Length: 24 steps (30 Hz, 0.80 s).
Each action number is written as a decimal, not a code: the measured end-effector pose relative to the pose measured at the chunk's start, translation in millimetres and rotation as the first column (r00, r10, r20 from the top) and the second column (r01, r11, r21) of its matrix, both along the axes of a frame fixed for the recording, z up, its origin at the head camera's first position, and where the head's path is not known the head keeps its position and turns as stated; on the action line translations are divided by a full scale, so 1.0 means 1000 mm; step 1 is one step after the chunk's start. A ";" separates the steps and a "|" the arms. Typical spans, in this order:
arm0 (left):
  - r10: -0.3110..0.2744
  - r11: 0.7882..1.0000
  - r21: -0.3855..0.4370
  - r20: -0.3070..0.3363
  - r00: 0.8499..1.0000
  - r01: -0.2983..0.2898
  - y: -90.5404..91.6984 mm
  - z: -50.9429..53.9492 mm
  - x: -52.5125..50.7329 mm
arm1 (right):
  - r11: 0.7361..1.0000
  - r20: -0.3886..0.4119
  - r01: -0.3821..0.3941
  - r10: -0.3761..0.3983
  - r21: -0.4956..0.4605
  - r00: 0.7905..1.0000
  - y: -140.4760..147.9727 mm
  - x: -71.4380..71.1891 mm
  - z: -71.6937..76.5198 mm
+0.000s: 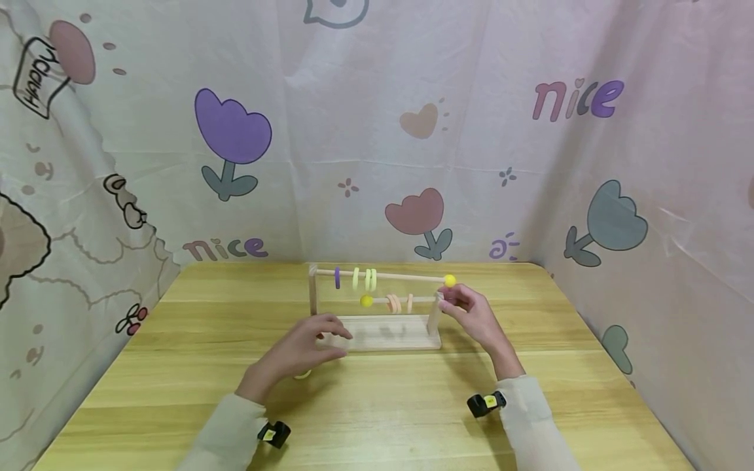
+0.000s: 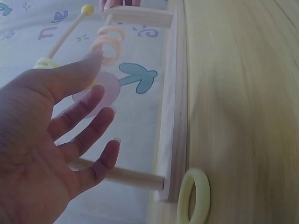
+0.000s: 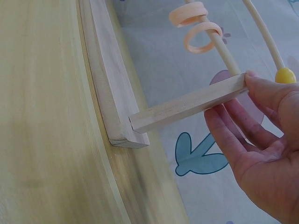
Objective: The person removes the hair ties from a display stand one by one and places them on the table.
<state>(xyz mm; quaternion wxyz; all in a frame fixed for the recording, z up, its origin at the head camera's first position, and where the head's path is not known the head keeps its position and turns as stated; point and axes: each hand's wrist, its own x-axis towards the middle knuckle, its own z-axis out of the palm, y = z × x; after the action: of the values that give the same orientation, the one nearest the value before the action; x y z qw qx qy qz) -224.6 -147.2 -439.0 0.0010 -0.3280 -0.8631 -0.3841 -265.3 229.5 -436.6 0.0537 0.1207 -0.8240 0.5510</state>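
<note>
A wooden rack stands on the table, its base [image 1: 383, 335] carrying a tall left post [image 1: 313, 294] and a shorter right post [image 3: 187, 103]. My right hand [image 1: 474, 317] pinches the top of the shorter post between thumb and fingers. From that post runs a lower rod [image 1: 424, 299] with several peach rings [image 1: 393, 303] and a yellow end ball [image 1: 366, 301]. The upper rod [image 1: 406, 277] bears a purple ring [image 1: 338, 278], several pale green rings [image 1: 370, 280] and another yellow ball [image 1: 449, 280]. Empty, my left hand [image 1: 306, 343] hovers by the base's left end, fingers spread and slightly bent.
A loose pale yellow ring [image 2: 202, 198] lies on the wooden table [image 1: 377, 405] beside the base's left end, partly hidden by the left hand in the head view. Behind the table hangs a printed cloth [image 1: 341, 131], which also lines both sides.
</note>
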 end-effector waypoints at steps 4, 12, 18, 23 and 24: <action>0.005 1.000 0.018 -0.006 1.000 -0.005 0.008 0.002 -0.001 | 1.000 0.010 0.005 -0.005 0.001 1.000 0.000 0.001 0.000; 0.027 0.998 0.054 -0.011 1.000 -0.027 0.024 0.005 -0.005 | 1.000 0.005 0.011 -0.011 -0.003 1.000 -0.003 0.002 0.001; 0.058 0.995 0.089 -0.077 0.995 -0.051 0.038 0.003 -0.011 | 1.000 -0.006 0.011 -0.011 -0.005 1.000 -0.003 0.002 0.000; 0.112 0.988 0.121 -0.110 0.988 -0.099 0.051 0.003 -0.016 | 1.000 -0.010 0.012 -0.012 -0.006 1.000 -0.002 0.002 -0.001; 0.123 0.986 0.129 -0.111 0.986 -0.108 0.054 0.003 -0.017 | 1.000 -0.010 0.010 -0.010 -0.009 1.000 -0.001 0.002 -0.001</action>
<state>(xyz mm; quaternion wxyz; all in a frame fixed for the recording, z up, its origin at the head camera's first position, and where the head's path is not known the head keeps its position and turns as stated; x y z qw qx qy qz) -241.3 -93.4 -435.9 0.0944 -0.2989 -0.8539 -0.4155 -263.2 228.0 -437.8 0.0611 0.1191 -0.8220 0.5536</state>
